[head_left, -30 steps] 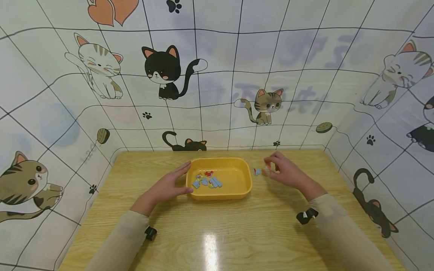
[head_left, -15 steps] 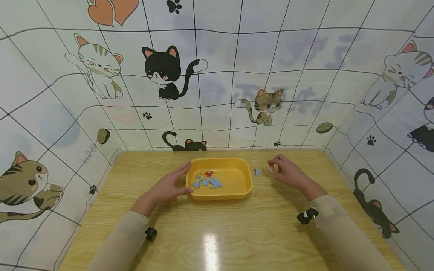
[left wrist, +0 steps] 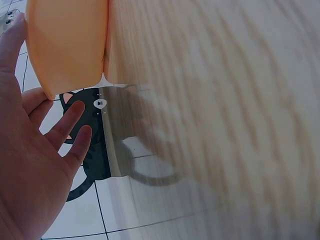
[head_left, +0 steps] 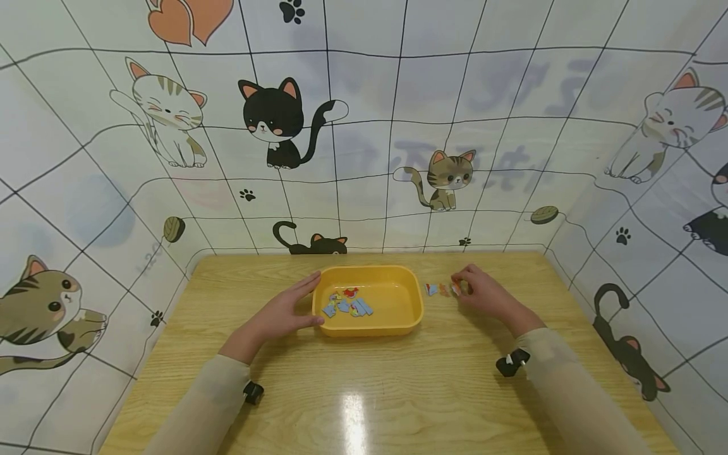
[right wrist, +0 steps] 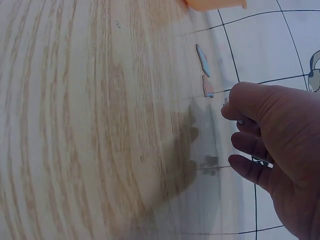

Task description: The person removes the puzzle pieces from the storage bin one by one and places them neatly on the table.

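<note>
A yellow plastic tray stands on the table. My left hand holds its left end, thumb at the near corner and index finger at the far one; in the left wrist view the other fingers stick out free. Several puzzle pieces, mostly light blue with red and yellow bits, lie inside on the left. Right of the tray, a blue-and-red puzzle piece and an orange one lie in a row. At the row's right end my right hand pinches another orange-and-blue piece, mostly hidden by its fingers.
The wooden table meets a cat-patterned cloth wall just behind the tray. Black wrist cameras are strapped at both sleeves. A light reflection shines on the table's front part.
My right hand has moved slightly right and lowered its puzzle piece beside the orange one, which has come into full view. The left hand and the tray have stayed put.
</note>
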A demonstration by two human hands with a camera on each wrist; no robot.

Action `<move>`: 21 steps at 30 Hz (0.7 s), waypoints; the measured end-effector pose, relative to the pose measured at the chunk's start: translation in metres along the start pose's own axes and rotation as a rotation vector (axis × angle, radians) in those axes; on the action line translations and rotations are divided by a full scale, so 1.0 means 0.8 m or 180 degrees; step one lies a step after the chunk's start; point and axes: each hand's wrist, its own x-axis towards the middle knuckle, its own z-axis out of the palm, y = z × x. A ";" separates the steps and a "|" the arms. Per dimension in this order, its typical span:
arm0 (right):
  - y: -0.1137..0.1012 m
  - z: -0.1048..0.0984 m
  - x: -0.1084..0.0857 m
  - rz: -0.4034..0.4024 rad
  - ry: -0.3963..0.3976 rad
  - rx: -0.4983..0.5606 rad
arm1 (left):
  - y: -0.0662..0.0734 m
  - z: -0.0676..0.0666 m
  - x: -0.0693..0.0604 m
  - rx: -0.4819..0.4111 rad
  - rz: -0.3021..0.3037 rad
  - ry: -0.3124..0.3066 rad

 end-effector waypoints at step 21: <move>0.010 0.010 0.004 0.0109 -0.0207 0.0005 | 0.007 0.000 -0.001 0.0017 -0.0013 0.0020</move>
